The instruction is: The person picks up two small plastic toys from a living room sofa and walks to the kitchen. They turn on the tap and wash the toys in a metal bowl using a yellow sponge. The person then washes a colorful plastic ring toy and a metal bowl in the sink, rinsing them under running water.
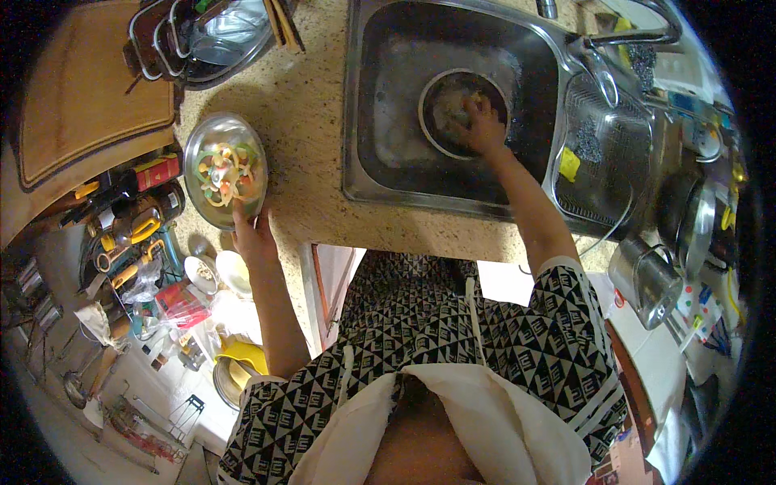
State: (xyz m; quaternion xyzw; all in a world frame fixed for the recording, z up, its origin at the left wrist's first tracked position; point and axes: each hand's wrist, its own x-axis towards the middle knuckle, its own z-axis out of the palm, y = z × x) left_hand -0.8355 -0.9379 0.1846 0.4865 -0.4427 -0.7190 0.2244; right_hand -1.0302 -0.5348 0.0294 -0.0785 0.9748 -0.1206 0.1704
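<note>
A round metal plate [196, 159] on the counter carries sliced vegetables [225, 173], in green, pale yellow and orange pieces. My left hand [251, 233] grips its near rim, thumb over the edge. In the steel sink basin [397, 139] sits a round bowl [438, 130] with a pale rim and a dark inside. My right hand [485, 130] reaches into this bowl, its fingers spread and bent down. Something small and yellowish shows at the fingertips, too blurred to name. What lies under the palm is hidden.
A tap [600, 66] and a wire drainer basket [606, 157] with a yellow piece [568, 165] in it are right of the basin. A dish rack [170, 36] and a wooden cutting board [97, 103] are at upper left. Bottles [145, 206] and small bowls [201, 274] crowd the left.
</note>
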